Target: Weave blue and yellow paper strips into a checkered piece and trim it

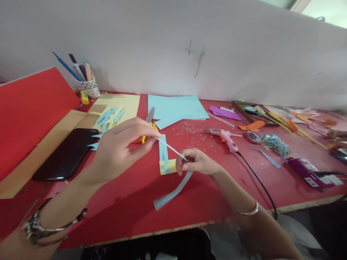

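A light blue paper strip (173, 193) runs between my two hands, its loose lower end hanging toward the front of the table. My left hand (126, 146) pinches the strip's upper end between thumb and fingers. Lower and to the right, my right hand (199, 161) is closed on the same strip near its middle. Just below the hands lies a woven piece of yellow and blue paper strips (164, 168), partly covered by the right fingers. Scissors (150, 116) with yellow and red handles lie behind my left hand, which hides part of them.
Light blue sheets (173, 106) lie by the wall. A pink glue gun (225, 137) with a black cord rests on the right, near a purple power strip (310, 172). A black phone (67, 155) and a pen cup (90, 87) stand left. Yellow-blue strips (110, 116) are piled behind.
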Tool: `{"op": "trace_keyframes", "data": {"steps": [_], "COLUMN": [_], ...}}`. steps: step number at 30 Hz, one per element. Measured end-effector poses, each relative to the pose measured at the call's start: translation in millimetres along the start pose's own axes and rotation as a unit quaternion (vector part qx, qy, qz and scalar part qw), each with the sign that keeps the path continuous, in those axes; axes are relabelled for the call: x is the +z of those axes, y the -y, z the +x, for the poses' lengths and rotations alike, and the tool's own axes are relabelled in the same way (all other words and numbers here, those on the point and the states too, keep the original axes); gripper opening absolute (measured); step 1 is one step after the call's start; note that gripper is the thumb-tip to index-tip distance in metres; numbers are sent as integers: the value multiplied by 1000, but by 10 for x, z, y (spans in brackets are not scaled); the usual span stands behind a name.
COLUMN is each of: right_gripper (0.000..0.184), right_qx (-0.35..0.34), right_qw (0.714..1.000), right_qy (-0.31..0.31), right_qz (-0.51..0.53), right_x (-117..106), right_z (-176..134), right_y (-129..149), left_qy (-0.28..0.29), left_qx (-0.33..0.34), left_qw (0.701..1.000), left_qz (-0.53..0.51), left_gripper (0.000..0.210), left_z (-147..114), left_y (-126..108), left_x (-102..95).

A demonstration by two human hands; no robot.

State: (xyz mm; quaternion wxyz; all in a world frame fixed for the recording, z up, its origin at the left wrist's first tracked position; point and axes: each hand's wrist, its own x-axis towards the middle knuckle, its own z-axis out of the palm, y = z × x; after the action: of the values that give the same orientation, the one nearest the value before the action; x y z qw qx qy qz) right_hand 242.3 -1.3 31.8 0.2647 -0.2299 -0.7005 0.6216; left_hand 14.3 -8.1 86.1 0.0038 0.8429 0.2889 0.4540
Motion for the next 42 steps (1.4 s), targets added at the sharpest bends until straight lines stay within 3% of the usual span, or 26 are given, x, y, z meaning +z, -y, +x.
{"op": "trace_keyframes", "data": {"steps": [3,8,13,15,18,21,26,28,33,38,42], "right_gripper": [31,37,37,31,22,19,27,33,39,35,31], "right_qx": [-20,-45,19,33,4,-27,-26,-33,-20,-9,1], "right_qw": [998,998,989,994,996,976,930,902,855,850,846], "right_qy": [17,42,138,89,-79,-188,-184,-191,-251,-298,-306], "right_qz": [65,22,-58,-61,-47,-110,-317,-386,-453,-436,-436], "right_x": [-88,-187,-218,-218,-224,-247,-299,-312,-340,-360,-370], "right_z": [-29,-73,-108,-114,-107,-77,11,47,84,82,83], "right_y": [-28,24,96,77,7,-67,-225,-300,-407,-441,-461], "left_qy": [-33,-30,-22,-21,-29,10,212,261,318,348,371], "left_qx": [-22,-125,-103,-125,-168,-139,3,45,47,8,14], "left_qw": [999,991,993,989,983,990,977,964,947,938,928], "left_qz": [-34,-37,-55,-69,-72,22,31,9,-2,-1,25], "left_gripper": [10,13,9,7,24,35,18,19,24,25,30], "left_z": [-8,-50,-103,-145,-247,-376,-551,-596,-649,-656,-679], "left_y": [61,92,155,191,223,208,178,190,232,209,148], "left_x": [53,93,133,184,296,412,522,544,577,558,519]}}
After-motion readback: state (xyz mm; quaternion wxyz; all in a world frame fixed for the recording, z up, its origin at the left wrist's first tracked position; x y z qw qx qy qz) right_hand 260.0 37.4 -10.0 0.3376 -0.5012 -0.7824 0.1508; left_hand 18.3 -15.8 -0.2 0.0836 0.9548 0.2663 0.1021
